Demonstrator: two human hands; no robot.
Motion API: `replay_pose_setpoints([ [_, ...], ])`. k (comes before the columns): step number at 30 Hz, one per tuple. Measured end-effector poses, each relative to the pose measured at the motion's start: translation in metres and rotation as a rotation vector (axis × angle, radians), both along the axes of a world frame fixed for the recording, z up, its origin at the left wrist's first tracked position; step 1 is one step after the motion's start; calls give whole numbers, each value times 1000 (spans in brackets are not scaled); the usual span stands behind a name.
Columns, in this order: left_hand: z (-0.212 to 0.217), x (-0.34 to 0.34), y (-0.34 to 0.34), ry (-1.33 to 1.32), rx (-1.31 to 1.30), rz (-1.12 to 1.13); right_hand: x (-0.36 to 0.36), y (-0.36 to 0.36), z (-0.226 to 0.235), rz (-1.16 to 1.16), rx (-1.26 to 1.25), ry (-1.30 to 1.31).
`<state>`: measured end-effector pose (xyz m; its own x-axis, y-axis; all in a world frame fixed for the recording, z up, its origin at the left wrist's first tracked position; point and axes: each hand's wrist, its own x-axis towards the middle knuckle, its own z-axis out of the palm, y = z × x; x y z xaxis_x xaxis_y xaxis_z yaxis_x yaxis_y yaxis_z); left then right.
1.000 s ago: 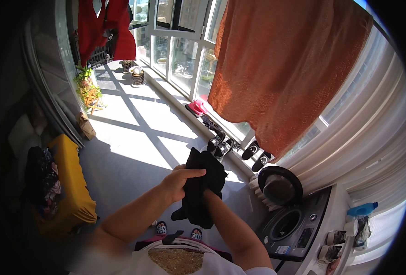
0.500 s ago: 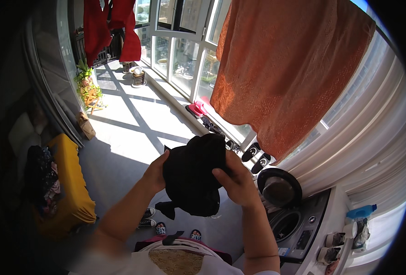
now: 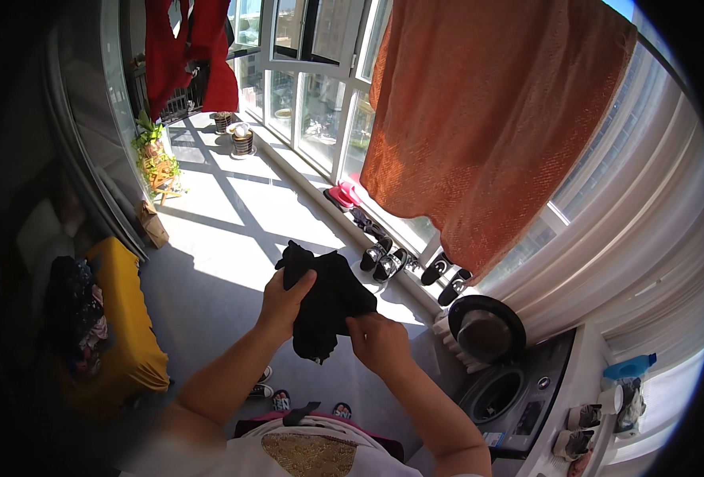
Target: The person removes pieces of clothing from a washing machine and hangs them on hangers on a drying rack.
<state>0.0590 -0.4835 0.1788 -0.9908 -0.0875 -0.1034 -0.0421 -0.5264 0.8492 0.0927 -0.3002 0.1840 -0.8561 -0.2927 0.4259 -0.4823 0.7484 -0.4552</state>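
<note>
One black cloth (image 3: 330,296) we hold: left hand (image 3: 281,307) grasps its side, right hand (image 3: 381,342) pinches its edge; partly spread, not yet flat.

Black cloth (image 3: 330,296), bunched and creased (lower edge uneven), held in midair between both hands (image 3: 282,305) (image 3: 381,343)

The garment (image 3: 328,298) is between the left hand (image 3: 284,302) and the right hand (image 3: 380,342), above the floor (image 3: 209,318). At the floor's left edge, clothes (image 3: 74,314) lie on the left part of a draped stand (image 3: 135,318); a paper bag (image 3: 152,224) stands beyond its far end. Slippers (image 3: 342,195) and sandals (image 3: 389,265) line the window ledge (image 3: 288,156) along the floor's right edge. The washing machine (image 3: 555,374) occupies the near right; on the counter (image 3: 588,354) right of it are a bottle (image 3: 630,366) and sneakers (image 3: 572,445).
</note>
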Motion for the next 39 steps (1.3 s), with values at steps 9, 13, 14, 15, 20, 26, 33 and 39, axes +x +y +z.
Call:
replay_pose_setpoints([
  [9,7,4,-5,30,-335,-126,-43,-5,-13,51,-151,-109],
  [13,9,4,-18,-71,-58,-190,-34,-16,-9,118,-60,63],
  [14,9,5,-17,-45,-56,-197,-31,-17,-10,122,-15,62],
  [15,9,6,-15,-18,-54,-205,-30,-18,-11,126,30,61],
  [20,-5,4,-13,-24,-102,-234,-35,-18,-18,125,-179,-26],
  [26,-26,-3,-37,-239,-241,-221,-18,-2,88,150,-951,-239],
  [33,4,11,-17,-49,260,-472,-16,-14,31,493,-1288,-693],
  [39,22,11,-22,19,37,-219,-22,19,31,272,-1243,-320],
])
